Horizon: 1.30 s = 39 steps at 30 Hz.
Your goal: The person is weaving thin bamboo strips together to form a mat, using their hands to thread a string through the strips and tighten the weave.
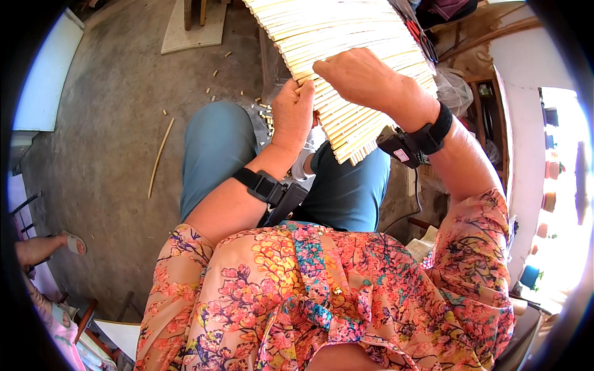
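A pale slatted mat (352, 31) of thin sticks, bamboo-like, slopes over my knees at the top of the view. My left hand (292, 114) grips its left edge, thumb up along the stick ends, with the other fingertips partly hidden. My right hand (359, 77) lies over the middle of the mat with its fingers curled closed; whatever is at its fingertips is too small to make out. Both forearms wear black straps with small devices, one on the left (275, 195) and one on the right (399, 148).
Cut stick bits (267, 115) and a longer stick (161, 154) lie on the concrete floor (105, 185). A board (185, 40) is at the top. Red-handled tools (421, 40) and a plastic bag (455, 89) are at right. Another person's sandalled foot (73, 244) shows lower left.
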Motion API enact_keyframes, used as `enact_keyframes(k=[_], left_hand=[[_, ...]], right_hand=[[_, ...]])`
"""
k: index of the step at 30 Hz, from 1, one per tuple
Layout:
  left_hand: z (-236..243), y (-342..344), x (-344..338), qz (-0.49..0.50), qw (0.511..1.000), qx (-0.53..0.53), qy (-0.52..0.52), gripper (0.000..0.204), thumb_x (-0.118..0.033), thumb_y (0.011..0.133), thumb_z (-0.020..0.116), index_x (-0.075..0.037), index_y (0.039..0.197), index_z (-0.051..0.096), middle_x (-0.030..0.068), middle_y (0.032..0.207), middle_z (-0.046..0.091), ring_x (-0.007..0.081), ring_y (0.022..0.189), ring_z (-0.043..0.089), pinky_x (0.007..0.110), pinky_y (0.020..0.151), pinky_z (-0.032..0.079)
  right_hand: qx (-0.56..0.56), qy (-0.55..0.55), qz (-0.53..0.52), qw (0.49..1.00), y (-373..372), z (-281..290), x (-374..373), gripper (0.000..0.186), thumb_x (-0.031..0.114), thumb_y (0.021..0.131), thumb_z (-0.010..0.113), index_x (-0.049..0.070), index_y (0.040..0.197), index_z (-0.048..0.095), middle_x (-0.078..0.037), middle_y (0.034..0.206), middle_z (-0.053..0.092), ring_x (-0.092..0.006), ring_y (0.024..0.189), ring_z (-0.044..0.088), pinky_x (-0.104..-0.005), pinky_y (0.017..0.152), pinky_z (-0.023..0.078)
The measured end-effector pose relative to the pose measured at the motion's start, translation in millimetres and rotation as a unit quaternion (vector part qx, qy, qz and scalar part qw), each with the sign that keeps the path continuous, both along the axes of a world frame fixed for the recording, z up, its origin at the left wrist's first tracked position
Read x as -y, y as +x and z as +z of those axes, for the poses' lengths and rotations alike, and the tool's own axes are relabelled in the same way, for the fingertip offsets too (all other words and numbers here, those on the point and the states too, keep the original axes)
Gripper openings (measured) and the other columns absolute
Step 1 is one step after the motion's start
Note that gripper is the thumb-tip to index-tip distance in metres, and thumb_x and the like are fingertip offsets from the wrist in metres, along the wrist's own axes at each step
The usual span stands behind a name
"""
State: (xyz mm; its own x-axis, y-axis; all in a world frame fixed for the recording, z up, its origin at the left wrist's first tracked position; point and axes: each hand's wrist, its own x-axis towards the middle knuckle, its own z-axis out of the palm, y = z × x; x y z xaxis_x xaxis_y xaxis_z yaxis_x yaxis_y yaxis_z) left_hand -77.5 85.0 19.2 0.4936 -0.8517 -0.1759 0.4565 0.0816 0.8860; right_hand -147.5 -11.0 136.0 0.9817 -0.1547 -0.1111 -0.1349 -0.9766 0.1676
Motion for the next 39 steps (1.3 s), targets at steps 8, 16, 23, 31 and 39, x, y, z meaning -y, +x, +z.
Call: enact_keyframes(k=[8, 16, 23, 31, 39], left_hand=[[-4, -1, -2, -0.021, 1.000, -0.016, -0.012, 0.020, -0.017, 0.090, 0.050, 0.001, 0.089, 0.058, 0.0014, 0.062, 0.055, 0.0041, 0.044, 0.045, 0.021, 0.038, 0.036], [-1, -4, 0, -0.022, 0.999, -0.009, -0.024, 0.023, -0.022, 0.091, 0.051, -0.002, 0.081, 0.054, 0.0013, 0.054, 0.049, 0.0064, 0.038, 0.040, 0.021, 0.037, 0.031], [-5, 31, 6, -0.089, 0.995, -0.037, 0.039, 0.043, -0.042, 0.090, 0.049, 0.000, 0.086, 0.054, 0.0092, 0.057, 0.054, 0.0103, 0.038, 0.042, 0.022, 0.039, 0.036], [-6, 76, 64, -0.076, 0.994, -0.076, -0.005, 0.037, -0.036, 0.085, 0.061, -0.005, 0.104, 0.058, 0.0046, 0.094, 0.063, 0.0137, 0.081, 0.059, 0.028, 0.070, 0.047], [2, 111, 95, -0.047, 0.996, -0.068, -0.036, 0.023, -0.011, 0.083, 0.060, 0.001, 0.102, 0.058, 0.0073, 0.093, 0.063, 0.0154, 0.080, 0.060, 0.028, 0.073, 0.048]], right_hand=[[-0.012, -0.006, 0.009, 1.000, 2, -6, -1, 0.009, 0.008, 0.072, 0.055, 0.001, 0.071, 0.060, -0.016, 0.065, 0.062, -0.0318, 0.064, 0.063, -0.0411, 0.058, 0.050], [0.002, -0.014, -0.025, 1.000, -1, -24, -1, 0.010, 0.008, 0.072, 0.054, 0.002, 0.073, 0.062, -0.015, 0.066, 0.062, -0.0321, 0.064, 0.063, -0.0400, 0.059, 0.050], [0.276, 0.074, -0.181, 0.941, -52, -8, -1, 0.030, 0.016, 0.081, 0.061, 0.004, 0.108, 0.055, -0.016, 0.105, 0.058, -0.0314, 0.093, 0.059, -0.0356, 0.075, 0.049], [0.331, 0.135, -0.445, 0.821, -180, -70, -18, 0.047, 0.022, 0.077, 0.067, 0.002, 0.116, 0.049, -0.017, 0.107, 0.054, -0.0301, 0.092, 0.055, -0.0359, 0.078, 0.045], [0.379, 0.179, -0.426, 0.802, -149, -91, -25, 0.050, 0.026, 0.078, 0.066, 0.004, 0.119, 0.048, -0.016, 0.111, 0.053, -0.0300, 0.090, 0.055, -0.0366, 0.077, 0.046]])
